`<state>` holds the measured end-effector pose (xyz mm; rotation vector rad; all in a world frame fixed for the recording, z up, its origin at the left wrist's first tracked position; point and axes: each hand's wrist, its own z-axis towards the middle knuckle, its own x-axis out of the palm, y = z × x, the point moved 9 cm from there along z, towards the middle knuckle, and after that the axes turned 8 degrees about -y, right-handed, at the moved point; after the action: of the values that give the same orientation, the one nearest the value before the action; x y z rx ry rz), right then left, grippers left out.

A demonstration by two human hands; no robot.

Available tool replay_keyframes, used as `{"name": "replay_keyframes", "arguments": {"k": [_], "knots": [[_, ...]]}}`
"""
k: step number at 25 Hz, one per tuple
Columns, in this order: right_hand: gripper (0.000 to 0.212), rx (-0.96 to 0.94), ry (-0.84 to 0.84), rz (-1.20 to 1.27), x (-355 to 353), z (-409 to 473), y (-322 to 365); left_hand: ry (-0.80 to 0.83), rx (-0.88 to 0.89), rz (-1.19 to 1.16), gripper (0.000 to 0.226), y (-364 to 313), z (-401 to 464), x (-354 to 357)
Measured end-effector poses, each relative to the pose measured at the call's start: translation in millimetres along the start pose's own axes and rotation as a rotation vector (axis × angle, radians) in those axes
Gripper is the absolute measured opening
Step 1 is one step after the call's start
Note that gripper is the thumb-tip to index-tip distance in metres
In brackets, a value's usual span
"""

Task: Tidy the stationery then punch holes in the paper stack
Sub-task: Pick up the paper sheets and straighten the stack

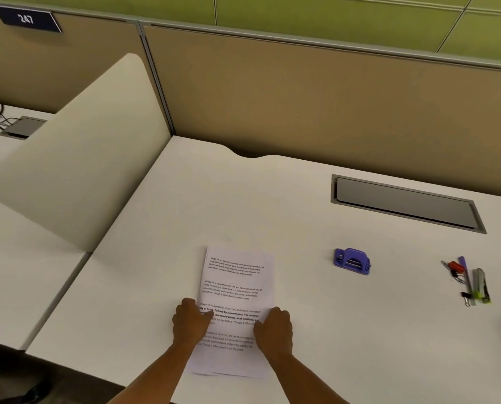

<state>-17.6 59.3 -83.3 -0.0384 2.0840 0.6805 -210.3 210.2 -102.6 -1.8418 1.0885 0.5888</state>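
A stack of printed white paper [237, 287] lies flat on the white desk [345, 330], near its front edge. My left hand [189, 320] grips the stack's left edge, and my right hand [274, 328] grips its right edge, thumbs on top of the sheet. A purple hole punch [352, 261] stands on the desk to the right of the paper, apart from both hands. Farther right lies a small group of stationery: a purple pen [465, 275], a green-tipped marker [481, 287], a red clip [455, 266], paper clips and a black binder clip [465, 297].
A grey cable hatch [406, 202] is set into the desk at the back right. A beige partition wall runs along the back. A rounded cream divider [77, 158] stands on the left, with a neighbouring desk and cables beyond it.
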Motion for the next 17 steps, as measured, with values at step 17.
{"name": "replay_keyframes", "arguments": {"k": [17], "knots": [[0.044, 0.029, 0.060, 0.120, -5, 17, -21, 0.079, 0.045, -0.192, 0.022, 8, 6, 11]]}}
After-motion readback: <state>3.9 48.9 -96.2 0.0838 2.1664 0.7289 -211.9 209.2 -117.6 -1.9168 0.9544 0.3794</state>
